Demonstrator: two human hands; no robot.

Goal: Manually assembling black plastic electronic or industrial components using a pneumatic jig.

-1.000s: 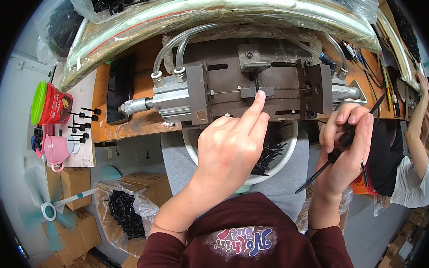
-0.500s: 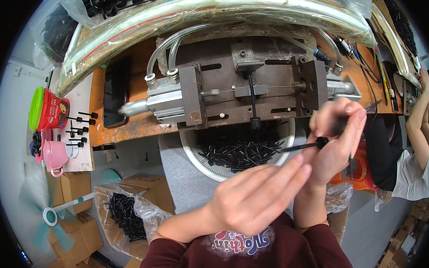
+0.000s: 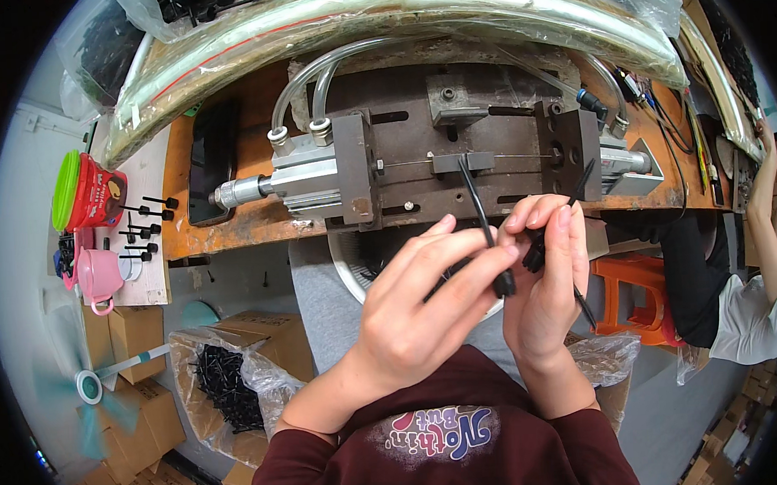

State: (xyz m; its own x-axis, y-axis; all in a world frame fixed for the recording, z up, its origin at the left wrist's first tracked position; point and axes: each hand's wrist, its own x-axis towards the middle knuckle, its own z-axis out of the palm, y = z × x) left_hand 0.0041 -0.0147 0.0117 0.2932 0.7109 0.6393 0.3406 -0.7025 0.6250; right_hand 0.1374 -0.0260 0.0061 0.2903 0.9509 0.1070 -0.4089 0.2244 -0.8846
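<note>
My left hand (image 3: 426, 306) pinches a thin black rod with a thick knob end (image 3: 477, 195) between thumb and fingers. The knob is toward me, and the rod's tip overlaps the small grey block (image 3: 482, 161) in the middle of the metal fixture (image 3: 507, 182); I cannot tell whether they touch. Close beside it, my right hand (image 3: 543, 301) is curled around several similar black rods (image 3: 535, 252), their ends sticking out above and below the fingers. Partly hidden by my hands is the white basket (image 3: 348, 275) below the bench edge.
Cylinders with clear hoses (image 3: 305, 81) flank the fixture. A phone (image 3: 210, 164), a pink cup (image 3: 100, 274) and several loose rods lie left. A bagged box of rods (image 3: 225, 380) and a fan (image 3: 89, 387) stand lower left. Another person (image 3: 751, 313) sits right, by an orange stool (image 3: 620, 289).
The rod standing in the fixture's middle is gone from there. My right hand has moved left with its rods; my left hand has come up and now holds a rod.
</note>
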